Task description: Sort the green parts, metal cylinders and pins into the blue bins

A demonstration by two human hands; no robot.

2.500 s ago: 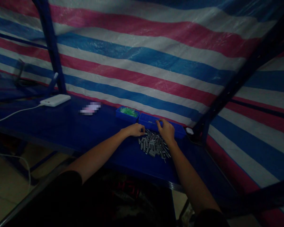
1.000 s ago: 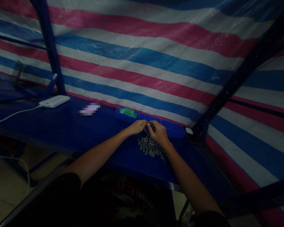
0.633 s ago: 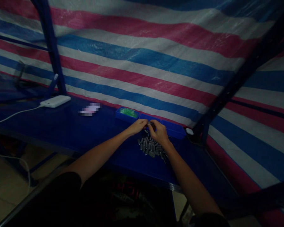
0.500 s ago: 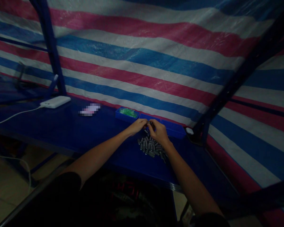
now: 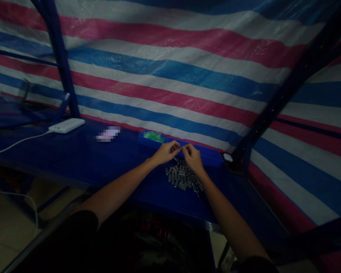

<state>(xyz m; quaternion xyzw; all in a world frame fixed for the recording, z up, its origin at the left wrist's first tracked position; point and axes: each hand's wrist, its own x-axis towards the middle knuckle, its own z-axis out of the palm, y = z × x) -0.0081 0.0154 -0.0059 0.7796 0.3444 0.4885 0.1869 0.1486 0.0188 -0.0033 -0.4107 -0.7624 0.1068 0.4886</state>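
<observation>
My left hand (image 5: pixel 167 151) and my right hand (image 5: pixel 192 156) meet above the far side of a pile of small dark grey metal cylinders (image 5: pixel 182 175). Thumb and fingers of each hand are pinched together at the tips. Between them shows a small thin piece (image 5: pixel 179 148), too small and dim to name, and both hands appear to grip it. Right behind the hands stand blue bins (image 5: pixel 208 153). The left bin (image 5: pixel 147 142) holds green and clear small pieces (image 5: pixel 153 136).
The blue table (image 5: pixel 113 163) carries a white power bank (image 5: pixel 66 125) with a cable at left and a blurred-out flat item (image 5: pixel 108 134). A small white object (image 5: pixel 227 157) lies by the right post. Striped sheeting (image 5: pixel 170 76) hangs behind, between blue metal posts (image 5: pixel 61 60).
My hands have drawn slightly apart and the fingers have opened out from a tighter clasp, so the small piece between the fingertips now shows. The pile looks much the same.
</observation>
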